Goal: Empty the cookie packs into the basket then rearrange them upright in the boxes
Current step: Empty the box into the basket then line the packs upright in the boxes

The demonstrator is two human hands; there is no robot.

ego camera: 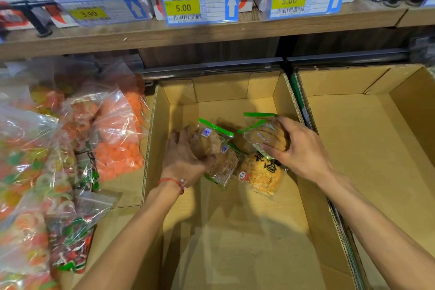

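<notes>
Clear plastic bags of orange, green and red sweets (pixel 70 148) are heaped in the left-hand cardboard box (pixel 122 195), and some lean against its shared wall. In the middle open brown cardboard box (pixel 150 148), the left hand (pixel 183 160) curls its fingers (pixel 175 140) around a clear cookie pack with a green seal strip (pixel 209 141). A second clear pack (pixel 226 167) lies just beneath it, touching a flat yellow-orange cookie pack with black characters (pixel 261 174). The right hand (pixel 303 150) grasps another green-strip pack (pixel 266 136), held above the yellow one. All four packs sit toward the box's far half, and its near floor shows bare cardboard. The right-hand cardboard box (pixel 364 148) also shows bare floor.
</notes>
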